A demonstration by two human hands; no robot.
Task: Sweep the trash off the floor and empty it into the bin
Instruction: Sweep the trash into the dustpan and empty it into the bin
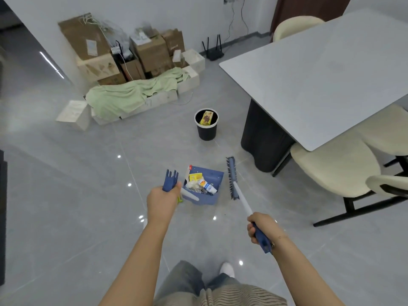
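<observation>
A blue dustpan [213, 196] hangs just above the grey floor, holding several pieces of trash [199, 182]: a yellow packet, white wrappers, a small tube. My left hand [162, 200] grips the dustpan's blue comb-topped handle [170, 180]. My right hand [260, 227] grips the blue end of the broom handle, and the blue broom head [232, 176] points down beside the dustpan's right edge. Further ahead a black bin [207, 130] with a white rim stands on the floor, a yellow-brown wrapper [206, 118] inside it.
A grey table [320, 71] on a dark pedestal [262, 138] stands right of the bin, with cream chairs [335, 166] around it. Cardboard boxes [123, 56], white boxes and a green cloth [132, 93] lie along the far wall. A router [213, 49] sits by the wall.
</observation>
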